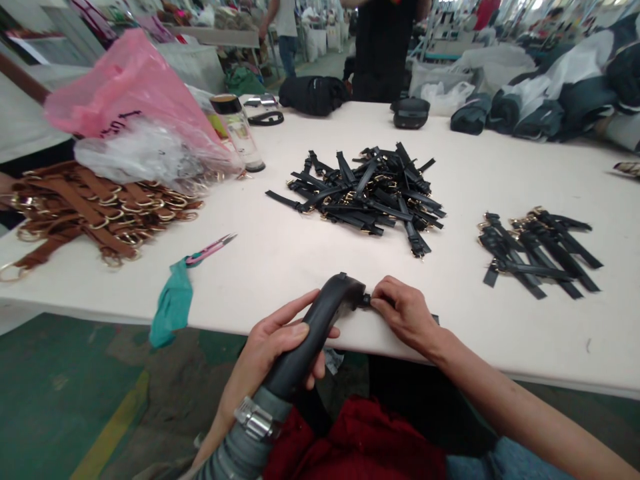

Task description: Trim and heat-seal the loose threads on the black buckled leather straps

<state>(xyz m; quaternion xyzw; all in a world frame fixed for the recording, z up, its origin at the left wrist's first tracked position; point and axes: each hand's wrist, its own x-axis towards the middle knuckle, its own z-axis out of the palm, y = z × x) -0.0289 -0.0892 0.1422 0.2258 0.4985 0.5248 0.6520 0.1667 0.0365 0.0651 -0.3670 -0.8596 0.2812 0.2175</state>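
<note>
- Our left hand (280,347) is wrapped around the black nozzle handle (320,327), fingers curled shut over its top, thumb underneath.
- Our right hand (407,313) pinches a small black strap (367,300) right at the nozzle's tip, fingertips closed tight on it; most of the strap's hidden, so we think that's what it is.
- Beyond the fingers sits the big strap pile (367,193), with a smaller pile (537,250) off right.
</note>
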